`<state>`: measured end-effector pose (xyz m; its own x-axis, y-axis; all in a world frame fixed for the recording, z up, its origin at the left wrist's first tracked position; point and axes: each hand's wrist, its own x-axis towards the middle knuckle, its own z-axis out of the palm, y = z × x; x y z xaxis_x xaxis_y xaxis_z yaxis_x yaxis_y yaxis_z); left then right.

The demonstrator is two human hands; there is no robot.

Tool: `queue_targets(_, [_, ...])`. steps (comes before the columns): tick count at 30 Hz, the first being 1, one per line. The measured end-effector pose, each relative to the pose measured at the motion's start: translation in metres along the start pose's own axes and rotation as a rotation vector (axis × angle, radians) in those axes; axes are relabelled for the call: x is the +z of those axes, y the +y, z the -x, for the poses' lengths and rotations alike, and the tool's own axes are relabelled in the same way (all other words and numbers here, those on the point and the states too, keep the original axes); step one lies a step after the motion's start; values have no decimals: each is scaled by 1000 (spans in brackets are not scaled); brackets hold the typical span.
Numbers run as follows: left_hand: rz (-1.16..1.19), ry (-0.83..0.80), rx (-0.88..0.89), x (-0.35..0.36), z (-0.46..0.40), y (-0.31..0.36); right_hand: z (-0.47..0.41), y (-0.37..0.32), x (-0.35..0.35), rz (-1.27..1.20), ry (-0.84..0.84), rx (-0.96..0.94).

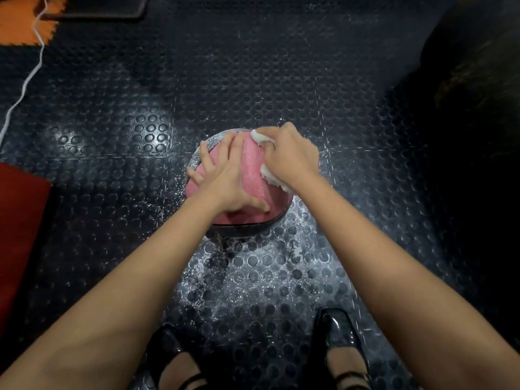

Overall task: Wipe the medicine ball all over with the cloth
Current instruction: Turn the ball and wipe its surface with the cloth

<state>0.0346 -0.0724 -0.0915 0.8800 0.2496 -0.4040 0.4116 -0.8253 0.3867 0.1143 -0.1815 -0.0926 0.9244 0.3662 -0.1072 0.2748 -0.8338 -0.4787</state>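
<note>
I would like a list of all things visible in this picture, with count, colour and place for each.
ball: one, pink with black band, on the floor in the centre
cloth: one, white, on the ball's right side
floor: one, black with round studs and white specks, all around
mat: one, red, left edge
tile: one, orange, top left corner
cord: one, white, along the left
shoes: two, black, bottom edge
left hand: one, flat on the ball
right hand: one, grips the cloth
</note>
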Motion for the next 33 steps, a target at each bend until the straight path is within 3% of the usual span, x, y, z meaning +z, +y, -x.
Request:
queue_targets(4, [10,-6,4,0,2,-6,7,39,10,-251,-44,162])
queue_targets(7, [-3,-6,21,0,2,-7,25,54,19,-298,-48,231])
queue_targets(14, [-6,4,34,1,5,-6,-13,-4,-5,-48,-68,-31])
queue_targets(20, [32,19,1,-2,6,-14,32,57,31,-468,-18,235])
queue_targets(24, [21,-4,-18,-4,1,-8,54,47,42,-484,116,315])
queue_targets(27, [-22,-12,-13,0,1,0,15,28,16,-219,69,213])
queue_targets(31, [-28,-1,4,2,-1,1,-9,-8,-7,56,-57,-98])
queue_targets(33, [0,5,1,0,-3,-4,10,-11,-7,151,-31,-246])
